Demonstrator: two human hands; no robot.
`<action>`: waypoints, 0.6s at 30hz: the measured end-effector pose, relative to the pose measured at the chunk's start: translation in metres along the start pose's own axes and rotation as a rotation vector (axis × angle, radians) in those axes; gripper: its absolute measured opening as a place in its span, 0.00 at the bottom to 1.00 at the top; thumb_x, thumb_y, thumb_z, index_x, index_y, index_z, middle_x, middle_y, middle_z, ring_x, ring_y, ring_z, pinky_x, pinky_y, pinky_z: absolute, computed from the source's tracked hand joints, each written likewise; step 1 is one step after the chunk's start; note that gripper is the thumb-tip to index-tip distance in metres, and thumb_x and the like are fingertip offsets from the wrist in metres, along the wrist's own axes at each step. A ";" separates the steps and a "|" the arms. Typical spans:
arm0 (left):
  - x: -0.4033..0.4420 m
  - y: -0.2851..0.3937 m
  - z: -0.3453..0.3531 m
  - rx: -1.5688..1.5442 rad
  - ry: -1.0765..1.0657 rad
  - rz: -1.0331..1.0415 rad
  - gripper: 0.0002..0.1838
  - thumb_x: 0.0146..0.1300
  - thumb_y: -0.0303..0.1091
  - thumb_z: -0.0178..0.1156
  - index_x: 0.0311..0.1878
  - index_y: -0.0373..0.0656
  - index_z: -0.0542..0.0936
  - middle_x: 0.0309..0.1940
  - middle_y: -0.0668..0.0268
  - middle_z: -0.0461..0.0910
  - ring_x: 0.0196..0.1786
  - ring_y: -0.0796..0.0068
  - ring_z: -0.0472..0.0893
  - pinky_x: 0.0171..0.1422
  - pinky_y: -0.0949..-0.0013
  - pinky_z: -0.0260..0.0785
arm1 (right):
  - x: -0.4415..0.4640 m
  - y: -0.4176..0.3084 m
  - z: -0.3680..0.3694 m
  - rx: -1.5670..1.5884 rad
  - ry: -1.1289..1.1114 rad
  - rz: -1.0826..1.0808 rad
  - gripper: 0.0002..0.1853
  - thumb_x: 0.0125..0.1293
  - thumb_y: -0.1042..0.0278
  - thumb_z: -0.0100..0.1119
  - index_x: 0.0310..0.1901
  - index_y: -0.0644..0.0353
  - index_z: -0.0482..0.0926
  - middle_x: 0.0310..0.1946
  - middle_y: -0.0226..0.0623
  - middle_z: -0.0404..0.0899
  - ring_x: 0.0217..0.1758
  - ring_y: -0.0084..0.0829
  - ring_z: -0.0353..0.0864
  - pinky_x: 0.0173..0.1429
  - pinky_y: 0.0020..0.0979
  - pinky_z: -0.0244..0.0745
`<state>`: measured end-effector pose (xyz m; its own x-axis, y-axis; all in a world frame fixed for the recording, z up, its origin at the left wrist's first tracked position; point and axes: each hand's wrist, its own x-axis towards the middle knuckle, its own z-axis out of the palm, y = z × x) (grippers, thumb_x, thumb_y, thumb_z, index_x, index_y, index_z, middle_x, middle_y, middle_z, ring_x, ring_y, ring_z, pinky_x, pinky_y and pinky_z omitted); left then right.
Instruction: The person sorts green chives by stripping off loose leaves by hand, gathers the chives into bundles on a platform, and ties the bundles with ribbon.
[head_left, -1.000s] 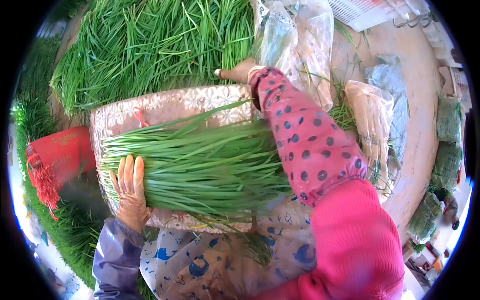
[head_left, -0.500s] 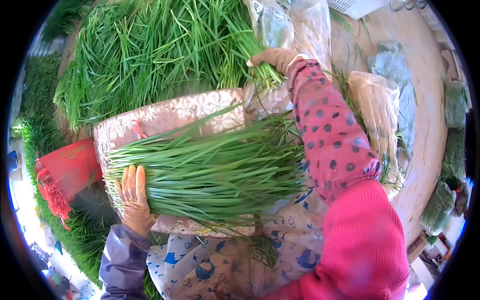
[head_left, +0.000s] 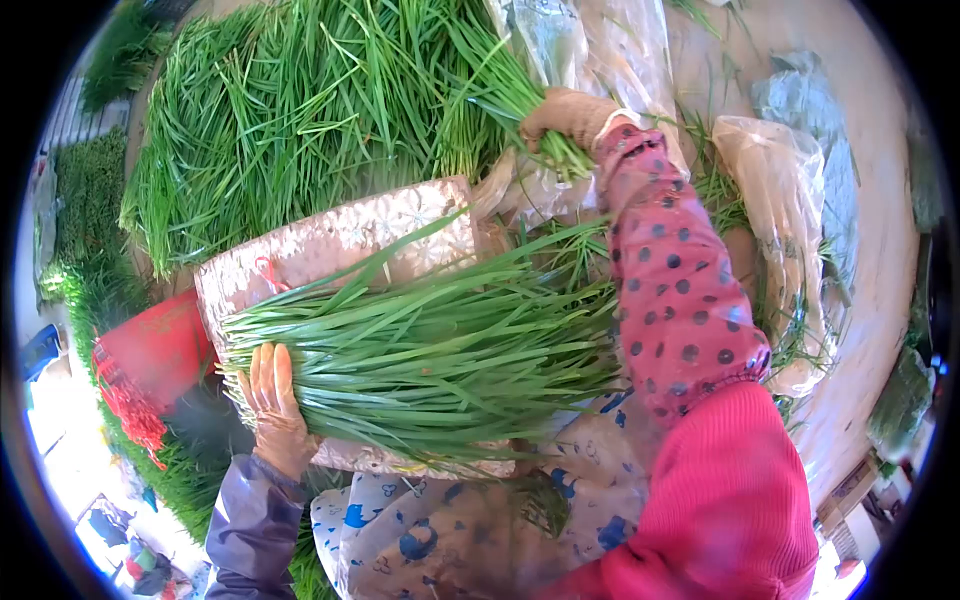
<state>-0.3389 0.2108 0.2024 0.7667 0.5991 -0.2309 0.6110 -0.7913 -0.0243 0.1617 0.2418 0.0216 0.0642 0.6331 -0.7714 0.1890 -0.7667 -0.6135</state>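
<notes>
My left hand (head_left: 277, 408), in a thin translucent glove, lies with its fingers stretched over the stem ends of a wide layer of long green leaves (head_left: 430, 350). That layer rests on a patterned board (head_left: 340, 238). At the upper right, my right hand (head_left: 568, 118), in a brown glove, is wrapped round a small bunch of green stems (head_left: 505, 85), whose cut ends stick out below the fingers. The bunch's leaves run up and left into a big green pile (head_left: 300, 110) behind the board.
A red container (head_left: 160, 350) with red ties (head_left: 135, 415) stands left of the board. Clear plastic bags (head_left: 770, 180) lie at the right, beside a bluish sheet (head_left: 815, 120). A blue-patterned plastic apron (head_left: 420, 540) spreads below the board.
My right hand has moved right from the pile's edge and closed round a bunch of stems, pulling their ends outward. My left hand stays on the leaf layer. The view has shifted slightly.
</notes>
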 end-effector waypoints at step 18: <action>0.001 0.013 -0.003 -0.077 -0.161 -0.223 0.75 0.27 0.51 0.79 0.76 0.50 0.39 0.74 0.60 0.46 0.77 0.58 0.45 0.76 0.38 0.30 | -0.233 0.076 -0.015 -0.656 0.238 0.042 0.19 0.47 0.63 0.65 0.39 0.69 0.81 0.37 0.45 0.82 0.43 0.39 0.80 0.49 0.32 0.73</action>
<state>-0.3295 0.2016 0.2052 0.5743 0.7254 -0.3796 0.7790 -0.6268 -0.0193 0.1757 0.0375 0.1572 0.2836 0.6678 -0.6882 0.7297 -0.6160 -0.2970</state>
